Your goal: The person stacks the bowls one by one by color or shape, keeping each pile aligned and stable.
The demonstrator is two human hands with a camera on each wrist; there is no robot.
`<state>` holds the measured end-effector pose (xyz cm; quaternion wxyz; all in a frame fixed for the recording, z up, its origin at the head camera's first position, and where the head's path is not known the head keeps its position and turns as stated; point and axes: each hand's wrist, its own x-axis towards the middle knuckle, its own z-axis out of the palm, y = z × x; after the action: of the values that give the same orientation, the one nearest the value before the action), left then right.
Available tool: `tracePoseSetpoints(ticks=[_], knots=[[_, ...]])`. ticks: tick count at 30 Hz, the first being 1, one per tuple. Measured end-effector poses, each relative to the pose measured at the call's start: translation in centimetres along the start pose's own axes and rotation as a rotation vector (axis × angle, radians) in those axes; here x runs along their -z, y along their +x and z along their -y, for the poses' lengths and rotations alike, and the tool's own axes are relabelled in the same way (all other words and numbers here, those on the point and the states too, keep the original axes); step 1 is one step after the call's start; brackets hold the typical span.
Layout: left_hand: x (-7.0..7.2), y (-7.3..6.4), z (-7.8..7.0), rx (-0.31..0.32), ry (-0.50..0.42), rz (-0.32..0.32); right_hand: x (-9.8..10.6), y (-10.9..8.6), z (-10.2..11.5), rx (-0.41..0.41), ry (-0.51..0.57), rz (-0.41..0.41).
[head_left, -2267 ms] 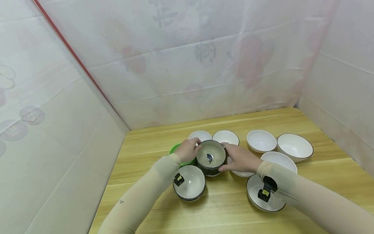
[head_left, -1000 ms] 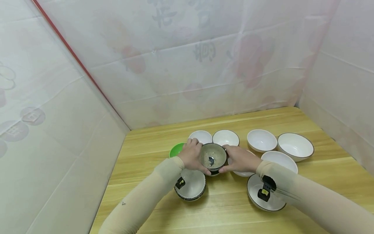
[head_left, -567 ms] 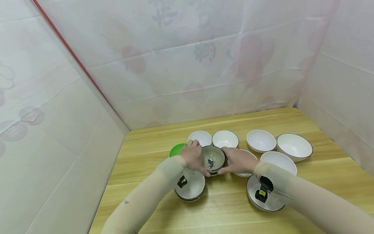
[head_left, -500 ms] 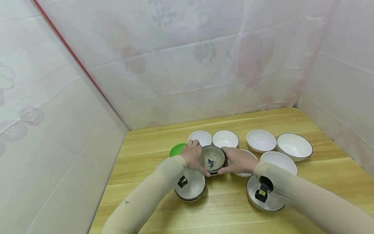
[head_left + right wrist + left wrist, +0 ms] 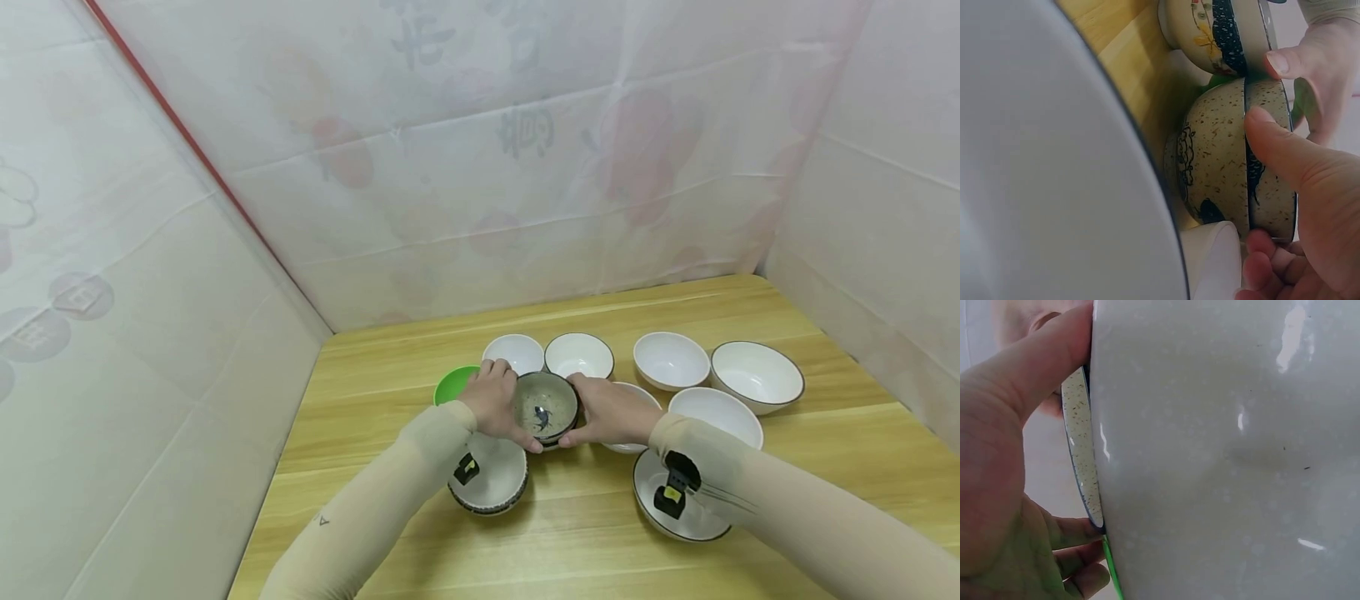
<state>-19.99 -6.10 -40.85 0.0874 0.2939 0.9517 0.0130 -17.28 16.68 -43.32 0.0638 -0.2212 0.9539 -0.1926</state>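
Observation:
A speckled beige bowl with a dark rim and a dark fish inside sits nested in a matching speckled bowl, left of the middle of the group. My left hand grips its left side, thumb at the front and fingers toward the back. From the right, my right hand holds the same bowl, its thumb at the front near the left thumb. In the right wrist view the right thumb lies across the side of the upper bowl, close above the lower bowl's rim.
A green bowl is left of the left hand. Nearer me stands a bowl with a dark patterned edge. White bowls, including a dark-rimmed one and a larger one, stand behind and right on the wooden table.
The fish bowl has come down and slightly toward me into the lower bowl. My left hand has shifted from its back-left rim to its left side. The last half second shows hardly any movement.

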Motion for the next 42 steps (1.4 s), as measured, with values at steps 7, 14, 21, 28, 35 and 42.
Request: tracePoseSetpoints(ticks=[7, 14, 21, 28, 35, 42], knots=[[-0.3, 0.1, -0.2, 0.003, 0.006, -0.033, -0.2, 0.2, -0.1, 0.013, -0.004, -0.012], [-0.2, 0.0, -0.3, 0.002, 0.013, -0.042, -0.5, 0.2, -0.1, 0.034, 0.032, -0.014], [-0.1, -0.4, -0.4, 0.011, -0.008, -0.036, -0.5, 0.1, -0.1, 0.044, 0.035, -0.018], [0.1, -1.1, -0.2, -0.018, -0.080, -0.054, 0.2, -0.3, -0.6, 0.029, 0.040, 0.021], [0.9, -2.7, -0.3, -0.074, -0.262, -0.225, 2.7, -2.0, -1.3, 0.003, 0.082, 0.049], [1.7, -5.1, -1.0, -0.098, -0.436, -0.454, 5.1, -4.6, -3.1, 0.003, 0.117, -0.016]])
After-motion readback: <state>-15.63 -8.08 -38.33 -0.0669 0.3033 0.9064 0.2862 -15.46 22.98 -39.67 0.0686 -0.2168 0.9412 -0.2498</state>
